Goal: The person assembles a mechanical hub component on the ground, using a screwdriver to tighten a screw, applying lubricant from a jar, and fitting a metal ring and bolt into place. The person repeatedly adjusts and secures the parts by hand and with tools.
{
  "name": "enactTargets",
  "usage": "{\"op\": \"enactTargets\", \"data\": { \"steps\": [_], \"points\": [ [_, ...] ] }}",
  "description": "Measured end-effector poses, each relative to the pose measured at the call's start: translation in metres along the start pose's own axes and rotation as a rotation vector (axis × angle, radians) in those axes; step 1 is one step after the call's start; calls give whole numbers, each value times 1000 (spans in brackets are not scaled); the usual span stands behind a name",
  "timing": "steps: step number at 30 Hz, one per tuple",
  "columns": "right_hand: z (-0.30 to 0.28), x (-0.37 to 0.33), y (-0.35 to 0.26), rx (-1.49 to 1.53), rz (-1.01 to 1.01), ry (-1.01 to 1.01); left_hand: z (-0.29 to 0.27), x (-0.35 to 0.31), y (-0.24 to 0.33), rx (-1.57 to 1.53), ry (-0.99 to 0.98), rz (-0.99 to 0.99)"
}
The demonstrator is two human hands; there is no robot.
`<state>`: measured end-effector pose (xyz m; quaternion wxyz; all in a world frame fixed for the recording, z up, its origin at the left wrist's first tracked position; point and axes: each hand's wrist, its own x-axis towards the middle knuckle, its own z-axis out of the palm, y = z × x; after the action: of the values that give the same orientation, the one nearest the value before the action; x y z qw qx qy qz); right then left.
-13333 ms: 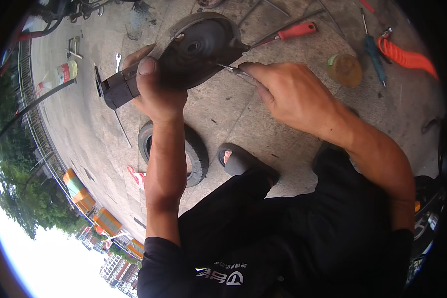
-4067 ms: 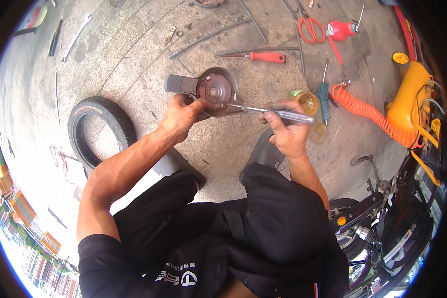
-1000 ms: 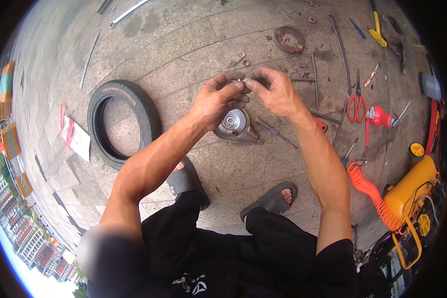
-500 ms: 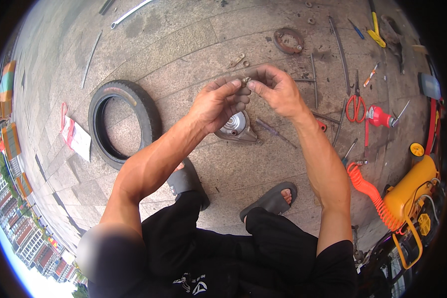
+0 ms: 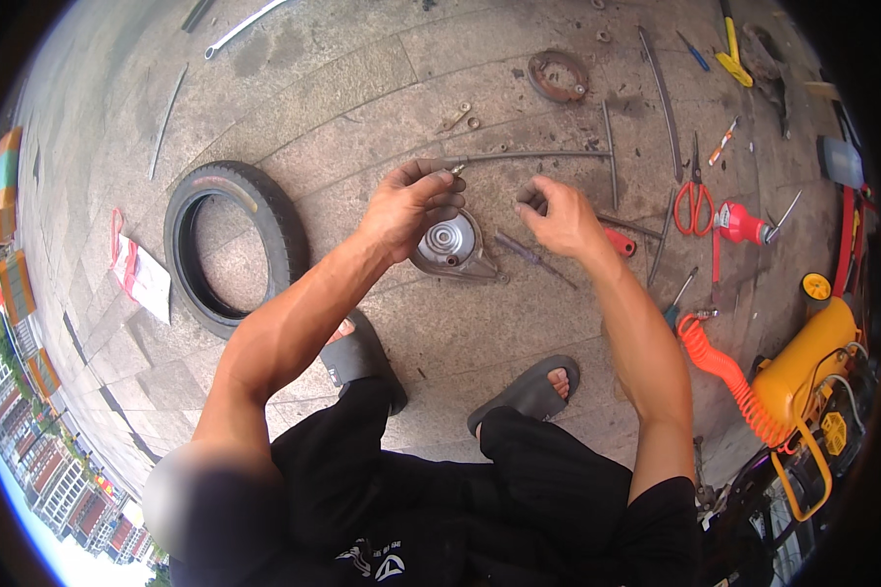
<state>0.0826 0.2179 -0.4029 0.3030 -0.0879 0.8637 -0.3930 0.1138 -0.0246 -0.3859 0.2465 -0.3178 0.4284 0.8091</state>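
My left hand (image 5: 413, 207) pinches a small metal fitting (image 5: 458, 169) between thumb and fingers, above the paving. Its exact kind is too small to make out. Apart from it, to the right, my right hand (image 5: 562, 217) hovers with loosely curled fingers, a gap between thumb and forefinger and nothing visible in them. On the ground below and between the hands lies a round silver brake plate (image 5: 450, 241), its left edge partly behind my left hand. Beside it is a screwdriver (image 5: 534, 257). A T-handle wrench (image 5: 558, 154) lies just beyond both hands.
A black tyre (image 5: 289, 220) lies left, near a white bag (image 5: 142, 279). Brake shoes (image 5: 559, 76) lie at the far side. To the right are red-handled scissors (image 5: 694, 207), a red bottle (image 5: 741, 224), an orange coiled hose (image 5: 729, 367) and a yellow tank (image 5: 805, 360).
My right hand has come away from the small fitting and moved right and down. My left hand keeps the fitting and has shifted slightly left. The view has moved a little.
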Motion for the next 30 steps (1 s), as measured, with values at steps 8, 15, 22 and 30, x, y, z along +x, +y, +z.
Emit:
{"op": "enactTargets", "data": {
  "steps": [8, 15, 22, 30],
  "points": [
    [47, -44, 51, -480, -52, -74, -14, 7, -10, 65, 36, -27],
    [9, -55, 25, 34, -17, 113, -7, 0, -11, 103, 4, -30],
    [-55, -151, 23, 544, -51, 389, -4, -11, -17, 23, -153, -91],
    [-37, -270, 67, 476, 46, 1080, 15, -23, -37, 50, -340, -229]
  ]
}}
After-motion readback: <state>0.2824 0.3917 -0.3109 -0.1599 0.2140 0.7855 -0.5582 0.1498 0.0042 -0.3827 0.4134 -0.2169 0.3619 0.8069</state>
